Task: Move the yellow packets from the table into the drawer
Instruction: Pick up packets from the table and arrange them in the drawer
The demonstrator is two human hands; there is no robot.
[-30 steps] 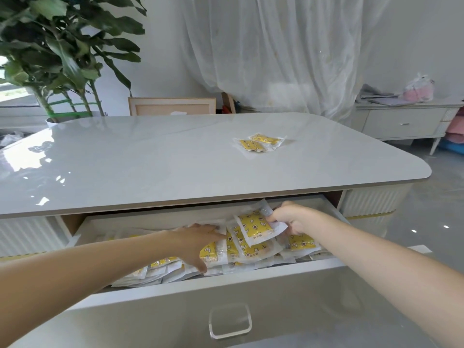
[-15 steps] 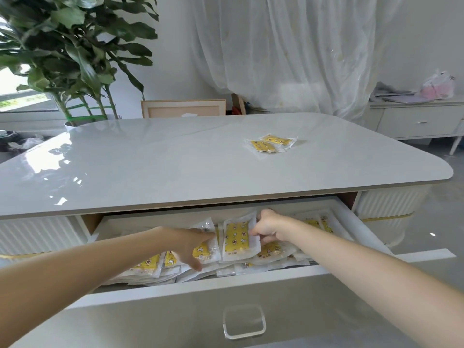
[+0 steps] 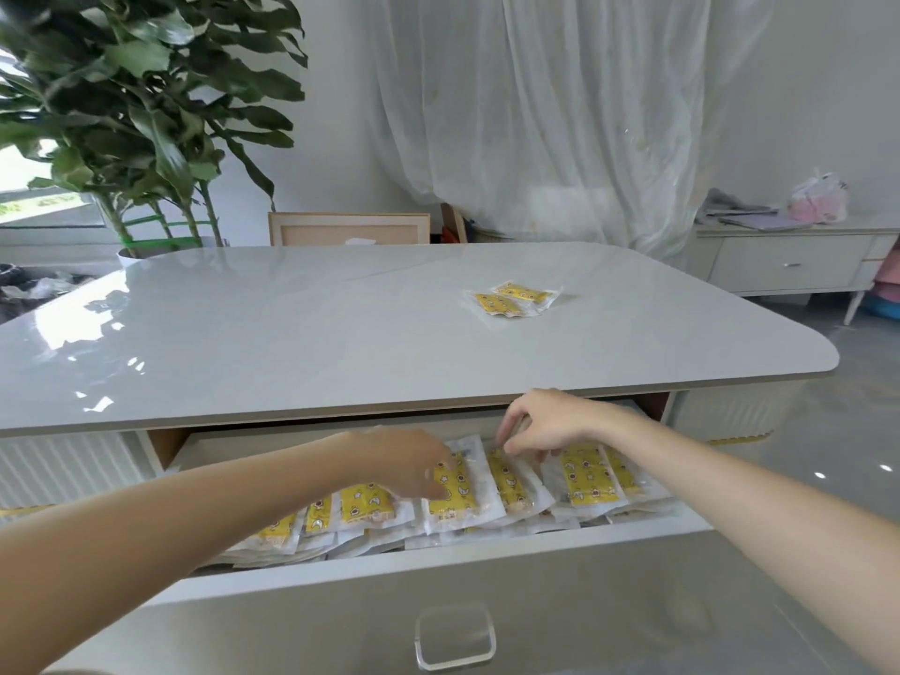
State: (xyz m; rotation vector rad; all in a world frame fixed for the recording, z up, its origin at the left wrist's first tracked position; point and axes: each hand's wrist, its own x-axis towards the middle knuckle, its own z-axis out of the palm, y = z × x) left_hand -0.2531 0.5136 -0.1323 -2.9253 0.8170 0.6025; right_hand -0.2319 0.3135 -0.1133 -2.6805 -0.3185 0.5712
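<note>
The left hand (image 3: 409,460) lies flat, its straight fingers pressing on one packet (image 3: 455,489) in the open drawer (image 3: 438,560). The packet is a flat, shiny, see-through bag with a yellow pad inside, printed with stars and moons. Its long side runs from the fingers toward the drawer front. Other packets (image 3: 589,475) lean in a row on both sides. The right hand (image 3: 550,421) is just beside, with its fingers bent down and the tips on packet tops. I cannot tell if it pinches one. Far beyond it, two packets (image 3: 511,300) lie flat and slanted on the smooth grey table (image 3: 292,328).
</note>
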